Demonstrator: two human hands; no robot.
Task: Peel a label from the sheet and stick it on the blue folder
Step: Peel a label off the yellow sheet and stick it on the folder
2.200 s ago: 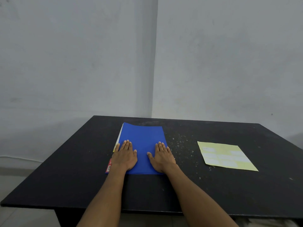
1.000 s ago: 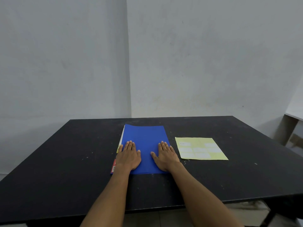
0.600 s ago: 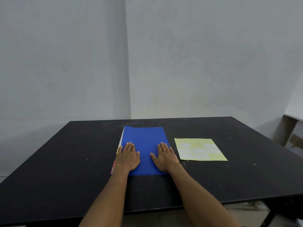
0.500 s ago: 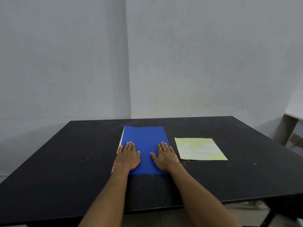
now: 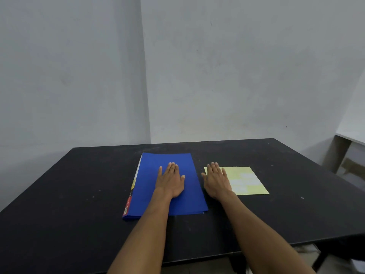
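Observation:
The blue folder [image 5: 150,182] lies flat on the black table [image 5: 69,194], with a red and yellow strip along its left edge. My left hand [image 5: 171,179] rests palm down on the middle of the folder, fingers together, holding nothing. To the right lies the pale yellow label sheet [image 5: 245,180] with several white labels on it. My right hand [image 5: 216,179] is flat and open over the sheet's left edge, covering its left part.
Grey walls meet in a corner behind the table. A white shelf or counter [image 5: 353,135] stands at the far right, beyond the table's right edge. Small white specks dot the table surface.
My right hand has left the folder and moved right onto the label sheet's left edge. My left hand has shifted towards the folder's middle. The camera has come closer.

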